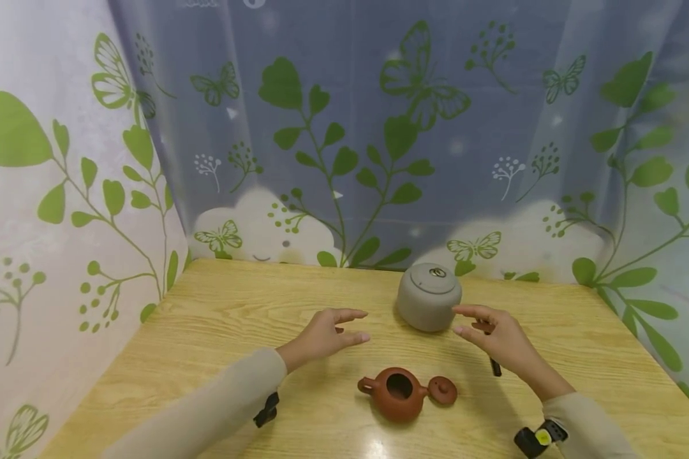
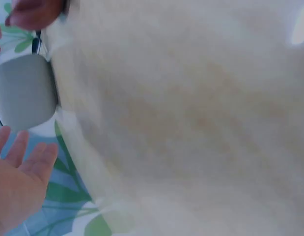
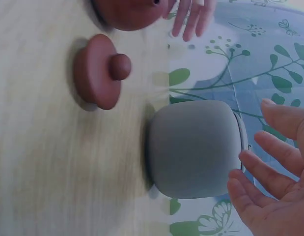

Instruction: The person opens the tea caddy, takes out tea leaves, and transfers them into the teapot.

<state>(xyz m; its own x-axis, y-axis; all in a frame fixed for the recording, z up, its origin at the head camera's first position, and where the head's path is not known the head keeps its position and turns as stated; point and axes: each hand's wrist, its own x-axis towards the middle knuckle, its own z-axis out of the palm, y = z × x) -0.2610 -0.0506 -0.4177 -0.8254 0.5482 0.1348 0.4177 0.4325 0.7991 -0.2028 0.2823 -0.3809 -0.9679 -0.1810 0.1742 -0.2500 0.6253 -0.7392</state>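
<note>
My left hand (image 1: 324, 335) hovers over the table left of a grey lidded jar (image 1: 427, 309), fingers extended and holding nothing. On the jar's other side is my right hand (image 1: 506, 339), its fingertips close to the lid edge in the right wrist view, with nothing in its grasp. Nearer to me stands a reddish-brown clay teapot (image 1: 399, 408), uncovered, its dark opening facing up and its handle to the left. The teapot's round knobbed lid (image 3: 97, 73) lies on the table by the spout.
A slim dark thing (image 1: 496, 367) shows past my right hand, which partly hides it. The wooden table (image 1: 224, 299) meets printed curtains (image 1: 350, 159) at the back and sides. Each wrist wears a black camera strap (image 1: 266, 410).
</note>
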